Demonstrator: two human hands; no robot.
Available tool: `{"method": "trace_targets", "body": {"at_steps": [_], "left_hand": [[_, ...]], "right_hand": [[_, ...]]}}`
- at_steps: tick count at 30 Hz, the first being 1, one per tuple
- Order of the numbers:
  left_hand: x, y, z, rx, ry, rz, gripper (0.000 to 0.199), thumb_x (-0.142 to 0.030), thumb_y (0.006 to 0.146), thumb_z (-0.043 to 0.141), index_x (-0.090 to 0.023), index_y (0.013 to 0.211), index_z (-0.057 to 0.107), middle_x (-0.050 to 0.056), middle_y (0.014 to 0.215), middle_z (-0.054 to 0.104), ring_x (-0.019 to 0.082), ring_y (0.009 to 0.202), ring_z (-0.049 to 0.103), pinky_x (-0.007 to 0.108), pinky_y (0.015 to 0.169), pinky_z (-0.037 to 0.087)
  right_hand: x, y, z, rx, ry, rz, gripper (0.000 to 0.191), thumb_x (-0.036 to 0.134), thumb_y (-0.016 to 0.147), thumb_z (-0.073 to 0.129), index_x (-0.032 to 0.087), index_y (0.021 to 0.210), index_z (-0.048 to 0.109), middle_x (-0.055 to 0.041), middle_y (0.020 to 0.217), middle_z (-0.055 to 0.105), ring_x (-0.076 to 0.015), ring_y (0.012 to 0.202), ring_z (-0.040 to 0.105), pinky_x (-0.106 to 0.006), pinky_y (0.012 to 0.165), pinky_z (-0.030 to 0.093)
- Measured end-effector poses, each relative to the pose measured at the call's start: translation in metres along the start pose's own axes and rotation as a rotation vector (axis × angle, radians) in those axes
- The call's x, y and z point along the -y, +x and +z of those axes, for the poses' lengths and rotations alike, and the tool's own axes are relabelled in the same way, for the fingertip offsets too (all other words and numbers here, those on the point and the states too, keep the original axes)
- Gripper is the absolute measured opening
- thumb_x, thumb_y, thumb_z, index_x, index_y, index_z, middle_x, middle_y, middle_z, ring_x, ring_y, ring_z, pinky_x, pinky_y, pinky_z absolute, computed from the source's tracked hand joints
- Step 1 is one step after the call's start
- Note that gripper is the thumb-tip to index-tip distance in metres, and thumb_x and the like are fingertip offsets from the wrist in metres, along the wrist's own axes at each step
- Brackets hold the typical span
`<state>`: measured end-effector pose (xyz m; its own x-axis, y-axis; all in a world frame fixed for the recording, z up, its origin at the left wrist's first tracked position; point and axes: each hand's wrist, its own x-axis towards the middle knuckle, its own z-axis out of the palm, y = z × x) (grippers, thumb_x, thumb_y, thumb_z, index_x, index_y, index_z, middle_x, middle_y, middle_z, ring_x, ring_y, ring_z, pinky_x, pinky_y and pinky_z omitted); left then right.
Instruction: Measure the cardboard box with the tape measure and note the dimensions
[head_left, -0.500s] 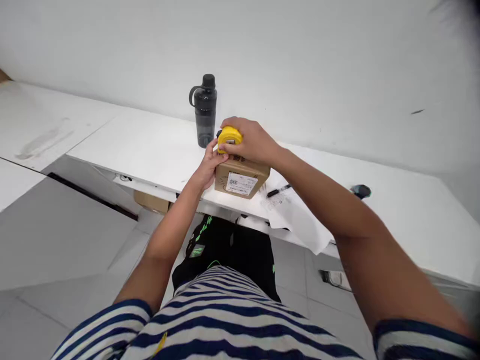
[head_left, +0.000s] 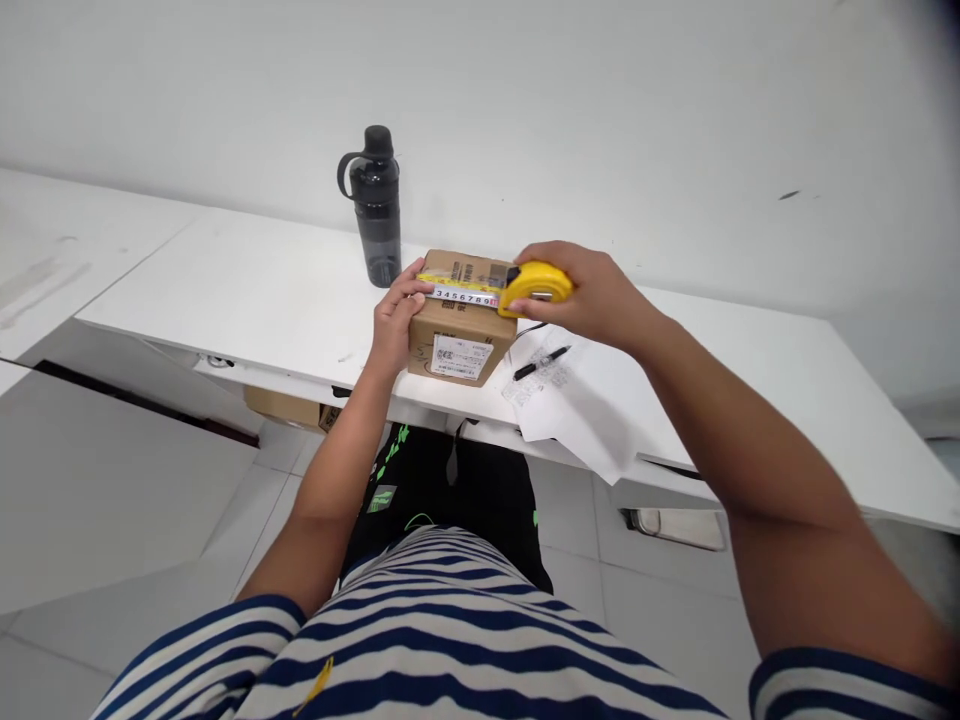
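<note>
While left fingers (head_left: 409, 289) pin tape (head_left: 465, 297) across cardboard (head_left: 469, 322), right fingers (head_left: 538, 311) clasp its rounded case (head_left: 529, 283).

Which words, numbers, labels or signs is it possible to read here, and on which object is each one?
"3 4 5 6 7 8 9": on the strip of the tape measure; the red mark after 9 is too blurred.
Too small or blurred: the label and print on the box, the writing on the paper, the trouser patch.
</note>
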<state>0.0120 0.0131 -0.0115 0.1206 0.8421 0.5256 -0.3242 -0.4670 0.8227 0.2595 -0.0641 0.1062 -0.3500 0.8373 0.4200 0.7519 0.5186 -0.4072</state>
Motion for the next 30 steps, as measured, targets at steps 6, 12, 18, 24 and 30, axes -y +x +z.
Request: {"method": "trace_targets", "body": {"at_steps": [6,12,18,24,30], "left_hand": [[0.002,0.003,0.003,-0.013,0.064,0.055,0.028,-0.050,0.084,0.061,-0.023,0.086,0.068,0.003,0.141,0.057,0.029,0.136,0.047,0.048,0.112,0.039],[0.000,0.003,0.004,-0.020,0.089,0.056,0.031,-0.053,0.086,0.057,-0.023,0.086,0.066,0.004,0.143,0.055,0.030,0.136,0.046,0.050,0.111,0.039],[-0.004,0.003,0.003,0.002,0.106,0.027,0.031,-0.051,0.087,0.055,-0.024,0.094,0.068,0.003,0.146,0.050,0.030,0.140,0.040,0.047,0.115,0.034],[-0.008,0.000,0.006,-0.003,-0.006,-0.035,0.052,-0.050,0.088,0.056,-0.033,0.136,0.046,0.005,0.146,0.048,0.026,0.141,0.039,0.044,0.117,0.032],[-0.010,-0.010,0.010,-0.100,-0.032,-0.143,0.059,-0.065,0.093,0.035,-0.034,0.142,0.035,0.006,0.151,0.040,0.025,0.141,0.038,0.042,0.115,0.034]], "right_hand": [[-0.023,-0.036,-0.006,-0.093,0.049,0.081,0.048,0.050,0.078,0.070,0.024,0.117,0.061,-0.0067,0.115,0.065,-0.0243,0.093,0.064,-0.041,0.076,0.054],[-0.028,-0.034,-0.002,-0.117,0.066,0.049,0.051,0.054,0.078,0.068,0.026,0.120,0.059,-0.0058,0.114,0.065,-0.0235,0.092,0.064,-0.040,0.075,0.054],[-0.008,-0.001,0.017,-0.128,0.027,-0.073,0.053,0.054,0.081,0.064,0.024,0.125,0.057,-0.0084,0.120,0.063,-0.0288,0.106,0.061,-0.045,0.087,0.051],[0.031,0.054,0.052,-0.023,0.032,-0.180,0.046,0.041,0.085,0.060,0.023,0.127,0.056,-0.0090,0.126,0.061,-0.0288,0.112,0.058,-0.044,0.092,0.047],[0.053,0.080,0.066,-0.012,0.122,-0.124,0.043,0.038,0.082,0.061,0.022,0.121,0.058,-0.0074,0.120,0.064,-0.0262,0.104,0.060,-0.041,0.088,0.047]]}}
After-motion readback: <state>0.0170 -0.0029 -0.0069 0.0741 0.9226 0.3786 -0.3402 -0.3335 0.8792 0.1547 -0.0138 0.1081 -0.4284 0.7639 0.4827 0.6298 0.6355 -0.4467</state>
